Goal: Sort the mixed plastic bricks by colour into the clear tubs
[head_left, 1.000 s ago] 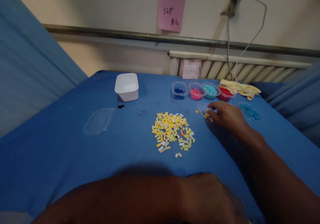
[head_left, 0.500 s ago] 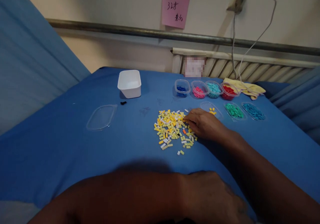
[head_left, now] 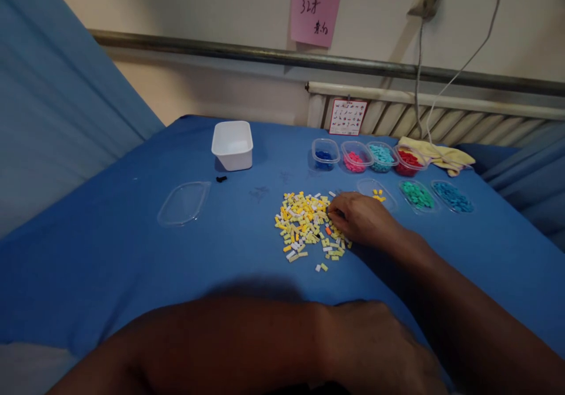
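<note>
A pile of small yellow, white and pale green bricks [head_left: 304, 221] lies on the blue cloth of the table [head_left: 132, 265]. My right hand [head_left: 359, 218] rests on the pile's right edge, its fingertips curled down among the bricks beside an orange piece [head_left: 328, 230]. Whether it grips a brick is hidden. My left hand [head_left: 375, 348] lies at the near edge, forearm across the bottom of the view, fingers loosely curled, holding nothing I can see. A clear lid with a few yellow bricks [head_left: 377, 193] sits just beyond my right hand.
Four clear tubs hold dark blue [head_left: 325, 155], pink [head_left: 355, 158], teal [head_left: 382, 156] and red [head_left: 408, 159] bricks. Lids carry green [head_left: 415, 195] and blue [head_left: 452, 196] bricks. A white tub [head_left: 232, 143], an empty clear lid [head_left: 184, 203], a small black piece [head_left: 221, 178] and a yellow cloth [head_left: 436, 155] are also there.
My right hand has moved left from the lid with yellow bricks to the right edge of the pile and settled there. My left hand has stayed put.
</note>
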A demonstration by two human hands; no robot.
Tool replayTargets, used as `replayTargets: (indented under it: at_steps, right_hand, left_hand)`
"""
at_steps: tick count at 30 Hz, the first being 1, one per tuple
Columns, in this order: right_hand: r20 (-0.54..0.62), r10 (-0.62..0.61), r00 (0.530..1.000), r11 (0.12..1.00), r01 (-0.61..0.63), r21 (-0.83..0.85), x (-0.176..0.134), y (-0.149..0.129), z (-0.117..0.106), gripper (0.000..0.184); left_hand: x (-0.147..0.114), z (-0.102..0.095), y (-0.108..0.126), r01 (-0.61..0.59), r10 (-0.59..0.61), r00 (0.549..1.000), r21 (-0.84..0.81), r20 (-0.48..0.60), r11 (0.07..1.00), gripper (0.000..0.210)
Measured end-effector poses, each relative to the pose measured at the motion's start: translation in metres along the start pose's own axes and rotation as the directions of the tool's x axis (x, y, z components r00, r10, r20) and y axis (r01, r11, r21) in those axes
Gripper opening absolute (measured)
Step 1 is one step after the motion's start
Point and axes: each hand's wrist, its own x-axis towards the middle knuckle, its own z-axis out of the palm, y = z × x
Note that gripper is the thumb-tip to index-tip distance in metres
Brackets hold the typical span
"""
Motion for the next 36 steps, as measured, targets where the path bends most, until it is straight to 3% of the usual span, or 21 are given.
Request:
replayTargets:
  at_steps: [4, 8, 11, 14, 18, 20, 23, 26, 30, 33, 36]
  right_hand:
    - [-0.111, 0.078, 0.991, 0.996, -0.072, 0.054, -0.008, 0.017, -0.007, 0.017]
    - [-0.279, 0.246, 0.928, 0.969, -0.245, 0.037, -0.020, 0.053, -0.014, 0.023]
    - [-0.276, 0.330, 0.903, 0.937, -0.349, -0.024, -0.026, 0.080, -0.011, 0.023]
    - [-0.269, 0.329, 0.905, 0.932, -0.357, -0.060, -0.029, 0.097, -0.004, 0.027]
    - [-0.361, 0.256, 0.897, 0.954, -0.295, -0.056, -0.030, 0.094, 0.000, 0.037]
    - [-0.383, 0.166, 0.909, 0.983, -0.182, -0.006, -0.030, 0.079, -0.002, 0.031]
    - [-0.264, -0.091, 0.960, 0.984, 0.127, 0.124, -0.031, 0.046, -0.005, 0.022]
    - [-0.110, -0.293, 0.950, 0.929, 0.310, 0.201, -0.034, 0.016, -0.008, 0.020]
    - [-0.090, -0.336, 0.938, 0.887, 0.347, 0.304, -0.038, 0.008, -0.012, 0.014]
    - [-0.165, -0.263, 0.950, 0.919, 0.299, 0.258, -0.037, 0.019, -0.012, 0.015]
    - [-0.151, -0.236, 0.960, 0.939, 0.265, 0.218, -0.036, 0.025, -0.007, 0.014]
  left_hand:
    - [0.000, -0.003, 0.003, 0.007, -0.008, 0.999, 0.027, 0.033, 1.000, 0.025]
    - [0.000, -0.005, 0.005, -0.009, 0.008, 1.000, 0.048, 0.014, 0.999, 0.023]
    - [0.000, -0.007, 0.007, 0.016, -0.018, 1.000, 0.078, 0.018, 0.997, 0.025]
    - [0.000, -0.011, 0.008, 0.034, -0.037, 0.998, 0.076, 0.045, 0.996, 0.027]
    - [-0.001, -0.012, 0.008, 0.029, -0.033, 0.999, 0.082, 0.043, 0.996, 0.025]
    - [0.000, -0.011, 0.008, 0.037, -0.040, 0.999, 0.091, 0.036, 0.995, 0.022]
    - [0.001, -0.009, 0.008, 0.058, -0.062, 0.997, 0.077, 0.048, 0.995, 0.023]
    - [0.002, -0.009, 0.008, 0.056, -0.061, 0.996, 0.065, 0.067, 0.996, 0.020]
    - [0.002, -0.007, 0.007, 0.032, -0.034, 0.999, 0.064, 0.027, 0.997, 0.015]
    - [0.001, -0.004, 0.006, 0.017, -0.015, 1.000, 0.080, -0.023, 0.997, 0.015]
    - [0.001, 0.000, 0.004, 0.013, -0.010, 0.999, 0.095, -0.031, 0.995, 0.016]
